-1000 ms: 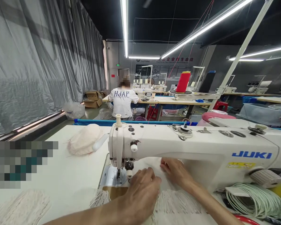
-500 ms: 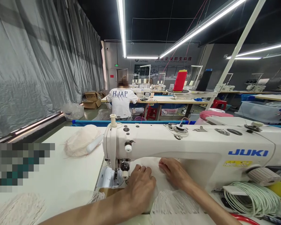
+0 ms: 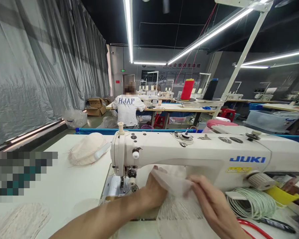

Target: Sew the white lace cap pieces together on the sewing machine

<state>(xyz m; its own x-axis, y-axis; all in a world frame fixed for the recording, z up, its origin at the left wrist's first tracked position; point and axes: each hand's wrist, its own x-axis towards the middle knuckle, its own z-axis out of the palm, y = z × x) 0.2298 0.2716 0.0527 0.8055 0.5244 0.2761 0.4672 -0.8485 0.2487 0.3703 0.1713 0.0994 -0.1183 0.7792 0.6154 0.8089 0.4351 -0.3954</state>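
Note:
A sheer, whitish fabric piece with long fringe point(image 3: 175, 184) is stretched between my two hands under the arm of the white sewing machine point(image 3: 174, 147). My left hand point(image 3: 155, 189) pinches its upper left edge, just right of the needle area; the fingers are partly behind the cloth. At the upper right edge, my right hand point(image 3: 206, 192) grips the cloth between thumb and fingers, slightly blurred. The fringe hangs toward me over the table front. Left of my hands is the metal needle plate point(image 3: 112, 186), with no cloth visible under the presser foot.
On the white table point(image 3: 72, 186) lie a pale fabric bundle point(image 3: 87, 149) at the back and a fringed pile point(image 3: 22, 220) in front. At right are a coil of light green cord point(image 3: 251, 202), a black marker point(image 3: 277, 225) and a red handle-like loop point(image 3: 254, 227). Ahead, a person point(image 3: 128, 108) sits at another machine.
The fabric has been raised off the machine bed, and its edge is now held up between both hands. My right hand has come nearer to me; the view has turned slightly right.

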